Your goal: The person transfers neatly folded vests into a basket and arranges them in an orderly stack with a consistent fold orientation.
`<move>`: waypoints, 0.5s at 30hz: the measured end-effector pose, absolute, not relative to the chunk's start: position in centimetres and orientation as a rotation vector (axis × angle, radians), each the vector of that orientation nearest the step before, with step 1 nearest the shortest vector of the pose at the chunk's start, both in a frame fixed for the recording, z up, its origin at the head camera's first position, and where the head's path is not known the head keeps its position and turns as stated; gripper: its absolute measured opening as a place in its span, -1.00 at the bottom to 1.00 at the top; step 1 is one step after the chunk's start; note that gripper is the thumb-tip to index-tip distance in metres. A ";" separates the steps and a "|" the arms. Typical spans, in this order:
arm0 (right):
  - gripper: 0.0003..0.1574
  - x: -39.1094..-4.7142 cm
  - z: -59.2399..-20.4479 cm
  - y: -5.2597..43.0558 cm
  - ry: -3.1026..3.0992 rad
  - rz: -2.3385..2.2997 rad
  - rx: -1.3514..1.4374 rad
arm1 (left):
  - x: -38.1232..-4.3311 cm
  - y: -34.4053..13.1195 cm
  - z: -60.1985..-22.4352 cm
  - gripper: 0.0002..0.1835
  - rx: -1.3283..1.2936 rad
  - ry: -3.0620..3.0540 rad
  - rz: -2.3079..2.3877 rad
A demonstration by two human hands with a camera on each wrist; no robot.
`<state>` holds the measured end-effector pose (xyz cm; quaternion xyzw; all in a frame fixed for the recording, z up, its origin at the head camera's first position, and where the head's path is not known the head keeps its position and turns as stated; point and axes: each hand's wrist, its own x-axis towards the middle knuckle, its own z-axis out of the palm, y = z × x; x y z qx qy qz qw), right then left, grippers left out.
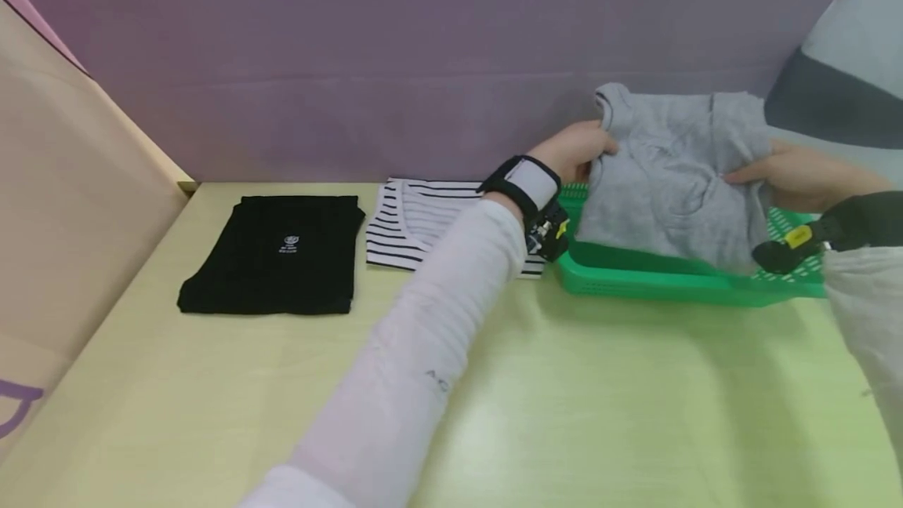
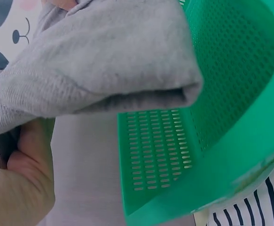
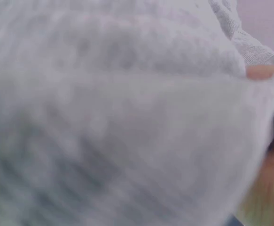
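A folded grey shirt point(image 1: 670, 171) is held up over the green basket point(image 1: 635, 282) by both hands. My left hand point(image 1: 574, 149) grips its left edge near the collar. On the other side my right hand point(image 1: 804, 171) holds the right edge, thumb lying over the front and the other fingers hidden behind the cloth. In the left wrist view the grey shirt point(image 2: 104, 61) hangs beside the perforated basket wall point(image 2: 155, 150), its folded edge showing. Blurred grey cloth point(image 3: 118, 117) fills most of the right wrist view.
A folded black shirt point(image 1: 275, 257) with a small white print lies at the table's left. Between it and the basket lies a folded black-and-white striped shirt point(image 1: 395, 234), partly under my left forearm. A purple-grey wall panel point(image 1: 353, 61) stands behind the table point(image 1: 600, 398).
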<state>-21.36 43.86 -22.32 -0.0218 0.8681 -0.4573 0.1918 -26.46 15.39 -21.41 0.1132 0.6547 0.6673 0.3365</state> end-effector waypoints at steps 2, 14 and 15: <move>-0.53 -21.3 -22.3 44.0 2.439 -1.274 -0.042 | -26.6 15.6 -21.5 -0.54 0.298 1.719 1.737; -0.50 -21.1 -22.9 44.5 2.437 -1.310 0.024 | -27.1 17.3 -22.0 -0.41 0.239 1.789 1.692; -0.46 -21.1 -23.1 44.5 2.435 -1.292 0.037 | -27.1 17.3 -22.2 -0.41 0.240 1.796 1.681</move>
